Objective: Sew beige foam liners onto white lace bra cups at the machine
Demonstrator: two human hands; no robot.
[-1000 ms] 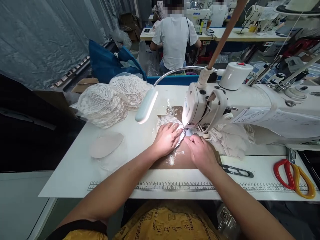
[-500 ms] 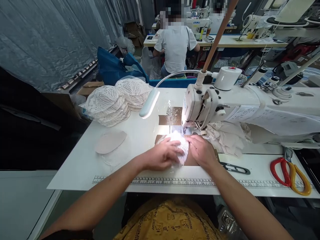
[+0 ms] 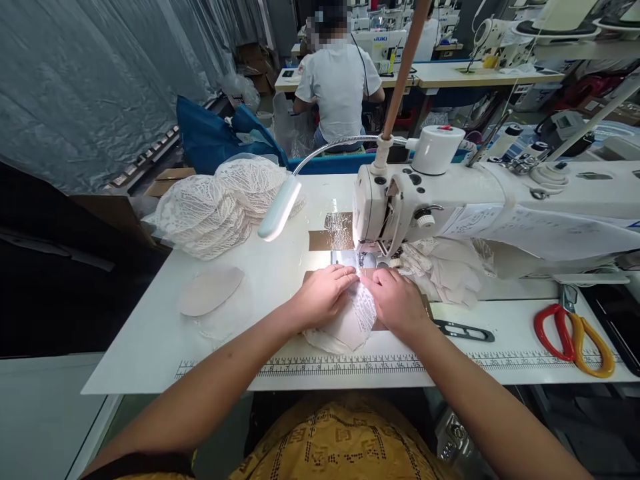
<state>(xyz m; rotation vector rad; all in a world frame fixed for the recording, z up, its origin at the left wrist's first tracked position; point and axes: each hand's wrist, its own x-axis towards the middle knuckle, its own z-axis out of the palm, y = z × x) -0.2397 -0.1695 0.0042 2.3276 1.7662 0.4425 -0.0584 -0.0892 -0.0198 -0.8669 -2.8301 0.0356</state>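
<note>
A white lace fabric piece (image 3: 345, 323) lies in front of the sewing machine (image 3: 390, 207), its top edge close by the needle area. My left hand (image 3: 325, 293) pinches its upper left edge, fingers pointing toward the presser foot. From the other side my right hand (image 3: 400, 300) grips the upper right edge with thumb and fingers together. Both sets of fingertips nearly meet just below the needle. Brown tape on the table shows partly beneath the cloth. The exact contact under the fingers is hidden.
On the left rest an oval cloth piece (image 3: 213, 291) and a pile of lace (image 3: 215, 210). A lamp (image 3: 280, 207) hangs above the table. To the right are scissors (image 3: 575, 340), a dark flat tool (image 3: 465, 330) and bunched fabric (image 3: 445, 267). A person (image 3: 335, 87) sits beyond.
My left hand has moved up from lying over the fabric to its top edge near the needle. More of the fabric shows below the hands. The whole view has shifted slightly.
</note>
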